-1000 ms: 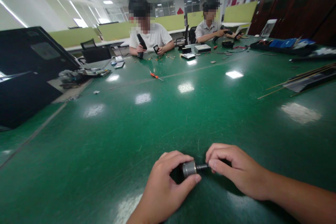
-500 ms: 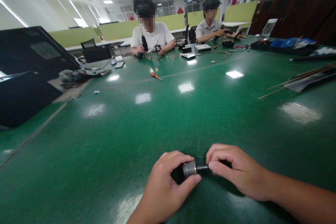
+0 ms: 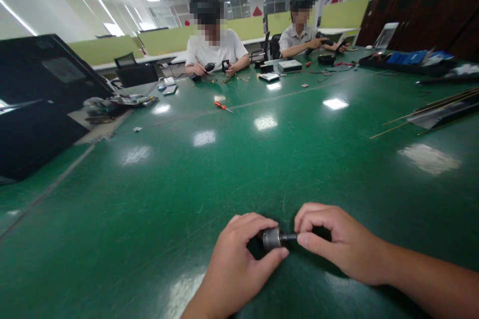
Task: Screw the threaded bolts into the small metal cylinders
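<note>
Left hand point(image 3: 239, 259) gripping metal cylinder point(image 3: 271, 239) by table's point(image 3: 168, 184) near edge; right hand point(image 3: 350, 246) pinching tip of its thin shaft point(image 3: 289, 237). Black tray point(image 3: 376, 63) toward far right corner, blue packets point(image 3: 407, 57) inside.

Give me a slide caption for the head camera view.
Left hand holding a grey cylinder, right hand pinching its dark shaft, at a green table.

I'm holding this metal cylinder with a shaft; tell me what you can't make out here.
All in the head view:
- Tip of the shaft: hidden by the fingertips of the right hand.
- Underside of the metal cylinder: turned away from the camera.
- Thin rods: cut off by the right edge.
- Far scattered bits: too small to identify.
</note>
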`<state>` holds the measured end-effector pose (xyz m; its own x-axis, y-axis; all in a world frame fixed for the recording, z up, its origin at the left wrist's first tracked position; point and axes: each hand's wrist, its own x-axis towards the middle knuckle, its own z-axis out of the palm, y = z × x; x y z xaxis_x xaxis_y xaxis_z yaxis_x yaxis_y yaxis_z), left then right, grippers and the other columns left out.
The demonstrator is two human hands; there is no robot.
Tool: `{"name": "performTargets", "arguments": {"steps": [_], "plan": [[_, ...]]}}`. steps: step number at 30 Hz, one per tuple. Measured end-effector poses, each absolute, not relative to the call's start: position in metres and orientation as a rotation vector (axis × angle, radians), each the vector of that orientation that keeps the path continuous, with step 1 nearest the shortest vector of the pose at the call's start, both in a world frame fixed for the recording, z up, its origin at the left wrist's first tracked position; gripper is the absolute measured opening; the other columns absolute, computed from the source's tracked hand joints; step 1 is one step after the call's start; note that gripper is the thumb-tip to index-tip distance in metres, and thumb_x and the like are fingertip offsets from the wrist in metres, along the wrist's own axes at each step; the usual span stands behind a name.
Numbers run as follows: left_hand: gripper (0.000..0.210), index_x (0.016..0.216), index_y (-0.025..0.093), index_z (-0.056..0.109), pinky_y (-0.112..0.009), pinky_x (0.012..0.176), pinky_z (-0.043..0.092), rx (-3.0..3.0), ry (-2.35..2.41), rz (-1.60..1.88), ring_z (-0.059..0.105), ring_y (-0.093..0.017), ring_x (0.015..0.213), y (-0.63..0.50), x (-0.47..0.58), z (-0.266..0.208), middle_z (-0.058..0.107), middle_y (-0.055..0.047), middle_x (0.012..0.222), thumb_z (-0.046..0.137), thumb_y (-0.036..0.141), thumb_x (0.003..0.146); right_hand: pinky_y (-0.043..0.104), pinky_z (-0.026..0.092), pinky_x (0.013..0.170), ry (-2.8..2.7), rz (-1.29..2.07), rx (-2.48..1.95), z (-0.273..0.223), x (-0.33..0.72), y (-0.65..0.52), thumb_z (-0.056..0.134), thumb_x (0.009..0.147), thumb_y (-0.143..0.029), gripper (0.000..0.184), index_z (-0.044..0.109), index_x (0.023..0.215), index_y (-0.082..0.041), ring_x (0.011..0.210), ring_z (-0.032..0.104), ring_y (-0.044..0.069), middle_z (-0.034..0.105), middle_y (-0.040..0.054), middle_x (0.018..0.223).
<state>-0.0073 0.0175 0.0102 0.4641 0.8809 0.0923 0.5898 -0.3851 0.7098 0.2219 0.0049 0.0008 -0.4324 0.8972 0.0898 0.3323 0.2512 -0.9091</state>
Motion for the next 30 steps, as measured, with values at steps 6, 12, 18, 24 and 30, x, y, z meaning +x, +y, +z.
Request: {"name": "performTargets", "arguments": {"steps": [6,12,18,24,30], "plan": [[0.026,0.100,0.028,0.069,-0.035,0.079,0.046,2.109,1.220,0.616,0.064,-0.020,0.086,0.0166,-0.0085,0.0093,0.071,0.001,0.092,0.078,0.029,0.076,0.027,0.044,0.073,-1.909,1.162,-1.141,0.0017,0.2220,0.0049,0.062,0.092,-0.026,0.017,0.064,0.077,-0.019,0.080,0.061,0.014,0.065,0.0009,0.085],[0.027,0.100,0.029,0.068,-0.035,0.079,0.046,2.102,1.218,0.618,0.064,-0.020,0.086,0.0172,-0.0071,0.0095,0.071,0.002,0.092,0.078,0.027,0.075,0.027,0.043,0.072,-1.919,1.163,-1.161,0.0029,0.2218,0.0050,0.062,0.092,-0.025,0.016,0.064,0.077,-0.019,0.079,0.060,0.014,0.065,0.0010,0.084],[0.026,0.100,0.029,0.068,-0.034,0.078,0.046,2.103,1.227,0.613,0.064,-0.020,0.086,0.0175,-0.0066,0.0102,0.071,0.002,0.092,0.078,0.027,0.075,0.027,0.044,0.073,-1.922,1.166,-1.149,0.0026,0.2222,0.0043,0.063,0.091,-0.024,0.014,0.065,0.079,-0.019,0.080,0.061,0.014,0.065,0.0008,0.085],[0.025,0.098,0.029,0.069,-0.035,0.078,0.046,2.099,1.220,0.616,0.064,-0.020,0.086,0.0167,-0.0076,0.0111,0.071,0.002,0.092,0.079,0.028,0.075,0.027,0.044,0.073,-1.917,1.159,-1.153,0.0027,0.2224,0.0037,0.063,0.091,-0.025,0.014,0.064,0.078,-0.019,0.080,0.061,0.015,0.066,0.0012,0.085],[0.026,0.098,0.028,0.069,-0.034,0.078,0.046,2.081,1.213,0.632,0.064,-0.020,0.086,0.0167,-0.0078,0.0108,0.071,0.000,0.091,0.078,0.026,0.074,0.028,0.045,0.073,-1.913,1.145,-1.140,0.0020,0.2227,0.0040,0.063,0.090,-0.024,0.014,0.064,0.078,-0.019,0.079,0.061,0.015,0.066,0.0014,0.084]]}}
